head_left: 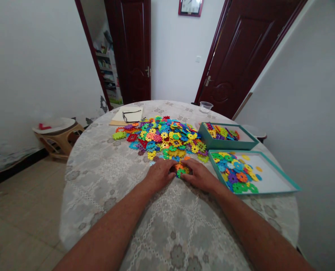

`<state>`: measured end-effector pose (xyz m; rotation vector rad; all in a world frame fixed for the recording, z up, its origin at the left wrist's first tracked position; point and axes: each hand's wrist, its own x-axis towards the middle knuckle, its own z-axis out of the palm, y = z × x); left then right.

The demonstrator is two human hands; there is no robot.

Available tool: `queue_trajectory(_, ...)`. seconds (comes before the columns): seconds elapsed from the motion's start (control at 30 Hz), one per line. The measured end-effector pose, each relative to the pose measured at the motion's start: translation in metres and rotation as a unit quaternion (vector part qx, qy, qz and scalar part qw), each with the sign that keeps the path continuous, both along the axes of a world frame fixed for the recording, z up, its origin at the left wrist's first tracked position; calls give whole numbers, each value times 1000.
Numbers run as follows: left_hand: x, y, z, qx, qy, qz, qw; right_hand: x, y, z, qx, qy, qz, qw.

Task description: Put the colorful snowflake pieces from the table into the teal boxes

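Observation:
My left hand (161,173) and my right hand (199,174) face each other near the middle of the table. Between them is a small cluster of flower-shaped plastic pieces (181,171), orange, green and yellow. The fingers of both hands curl in around its sides, and the fingertips partly hide it. Just beyond my hands spreads a large pile of bright flower- and gear-shaped plastic pieces (167,137).
On the right lie a shallow teal-rimmed tray (277,175) with loose pieces and a teal box (229,143) holding more. Glasses (132,116) rest on paper (118,117) at the back left. A clear plastic cup (205,107) stands at the far edge of the patterned tablecloth (99,180).

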<state>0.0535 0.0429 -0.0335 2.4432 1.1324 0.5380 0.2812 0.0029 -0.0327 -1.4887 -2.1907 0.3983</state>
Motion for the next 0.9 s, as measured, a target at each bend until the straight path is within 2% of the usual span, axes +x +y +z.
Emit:
queue_trajectory(0.2,6,0,-6,16,-45,-80,996,2,0,4,-13,-2,28,1000)
queue_trajectory(0.5,8,3,-24,5,-94,-102,990,-2,-6,11,-29,-57,28,998)
queue_trajectory(0.8,11,-3,-7,-52,-130,-78,987,-6,-11,9,-33,-41,29,998)
queue_trajectory(0.9,9,-2,-8,-24,-130,-61,989,-7,-12,8,-28,-37,30,998)
